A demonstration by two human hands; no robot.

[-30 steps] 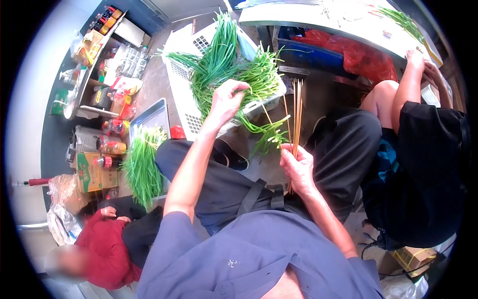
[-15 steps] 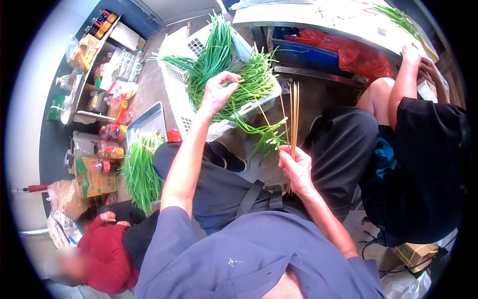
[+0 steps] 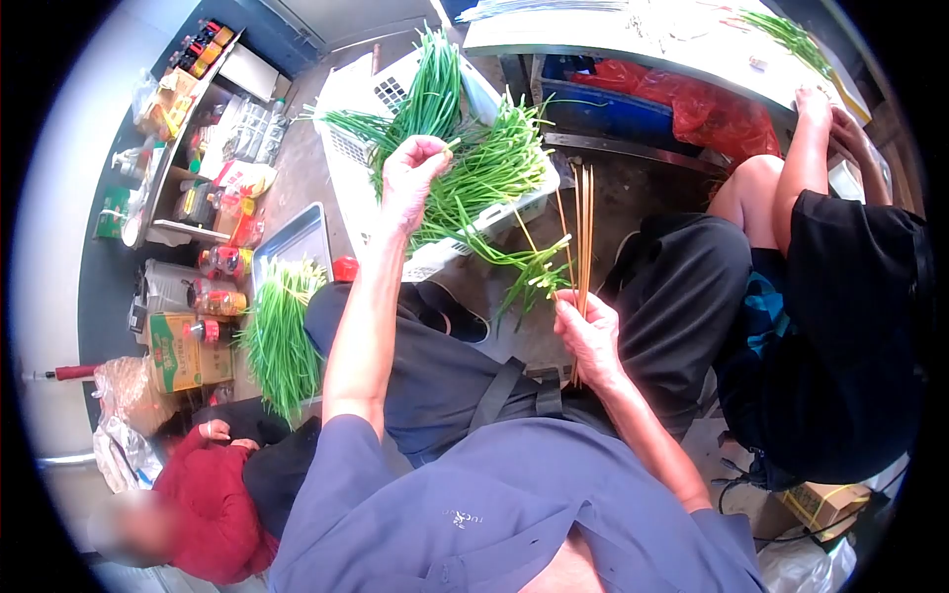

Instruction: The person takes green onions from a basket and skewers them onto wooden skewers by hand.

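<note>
1. White crate (image 3: 432,259) by the knees, heaped with greens (image 3: 504,163).
2. Right hand (image 3: 590,341), closed round thin sticks (image 3: 585,227); a small bunch (image 3: 542,275) seems threaded on one.
3. Left hand (image 3: 410,183), pinching a stalk (image 3: 452,146) above the heap: picking, I'd judge; threading would call for a steady stick.

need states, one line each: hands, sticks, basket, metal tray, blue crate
Left hand: pinched, green stem end at the fingertips
Right hand: closed around sticks
Sticks: bundled, roughly parallel
Slanted stick: apart from the bundle, green stems gathered at it
White basket: open, heaped with greens
Metal tray: open, greens lying over one end
Blue crate: open, red plastic inside
</note>
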